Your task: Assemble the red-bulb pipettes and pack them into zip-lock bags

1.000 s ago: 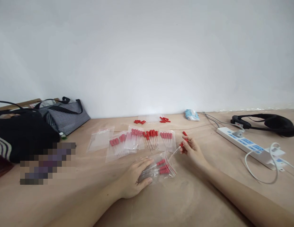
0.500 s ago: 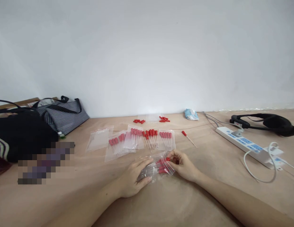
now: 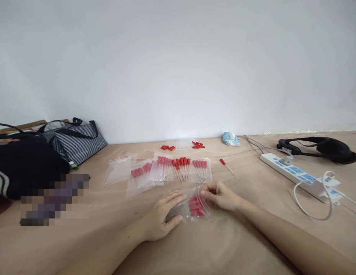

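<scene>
A clear zip bag [image 3: 185, 208] with several red-bulbed droppers inside lies on the table between my hands, red bulbs to the right. My left hand [image 3: 166, 214] rests on the bag's left end, fingers spread. My right hand [image 3: 218, 194] pinches the bag's upper right corner at its opening edge. Beyond them are bagged droppers [image 3: 142, 172], a loose bunch of droppers [image 3: 183, 164], another bag of droppers [image 3: 201, 168] and a single dropper [image 3: 228, 167]. A flat clear bag [image 3: 119, 170] lies to the left.
Red bulbs [image 3: 168, 148] and more red bulbs [image 3: 198, 145] lie near the wall, beside a blue-and-white packet [image 3: 231, 139]. To the right are a white power strip [image 3: 292, 172] with cables and a black headset [image 3: 332, 150]. A striped bag [image 3: 80, 141] and black cloth [image 3: 34, 164] are at left.
The red bulbs inside the bag now lie lower and closer together. My right hand has its fingers closed at the bag's corner, and my left hand has hardly moved.
</scene>
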Tool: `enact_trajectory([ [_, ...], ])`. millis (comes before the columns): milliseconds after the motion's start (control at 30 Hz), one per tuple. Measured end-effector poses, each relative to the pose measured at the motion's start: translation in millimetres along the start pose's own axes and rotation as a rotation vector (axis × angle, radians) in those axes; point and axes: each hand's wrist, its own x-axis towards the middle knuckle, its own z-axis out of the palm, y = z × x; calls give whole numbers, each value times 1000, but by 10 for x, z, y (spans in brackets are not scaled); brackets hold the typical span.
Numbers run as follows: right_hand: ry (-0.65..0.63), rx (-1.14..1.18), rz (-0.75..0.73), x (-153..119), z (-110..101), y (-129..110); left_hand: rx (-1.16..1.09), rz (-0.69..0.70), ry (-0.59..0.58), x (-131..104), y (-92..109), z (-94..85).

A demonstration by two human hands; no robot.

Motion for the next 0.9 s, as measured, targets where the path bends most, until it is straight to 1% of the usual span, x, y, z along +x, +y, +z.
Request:
enact_trajectory([
  [33,64,-35,3,30,-85,19,0,-11,-4,-3,1,-1],
  [67,173,-97,13,69,-189,45,-1,-18,-5,-5,1,-1],
  [133,424,-330,69,164,-428,117,-7,-19,-2,-6,-2,1],
  [200,647,-575,200,269,-658,215,-14,-14,-1,-4,-9,6],
  [233,707,-657,277,319,-754,268,-17,-13,-2,-3,-14,8],
  [267,732,-705,355,367,-832,319,-19,-13,-4,-2,-20,11],
  [300,730,-728,420,410,-893,364,-20,-13,-9,-2,-26,13],
  [367,690,-723,496,483,-971,423,-17,-10,-19,-4,-37,16],
  [433,655,-698,506,534,-1015,428,-20,-6,-14,-10,-46,20],
  [500,636,-668,481,556,-1041,378,-25,-4,2,-16,-55,24],
  [600,606,-610,395,514,-1019,244,-21,0,20,-17,-66,34],
  [667,586,-430,281,432,-921,155,-13,1,20,-13,-72,40],
  [700,578,-279,210,378,-842,118,-9,0,18,-11,-72,42],
  [733,564,-79,142,319,-746,88,-5,0,17,-9,-71,43],
  [767,564,97,94,258,-639,64,1,-2,15,-6,-67,43],
  [800,568,222,69,197,-528,46,7,-5,13,-4,-62,41],
  [867,611,351,15,87,-323,22,18,-14,7,-1,-47,35],
  [900,619,372,-6,44,-242,14,24,-18,2,1,-39,31],
])
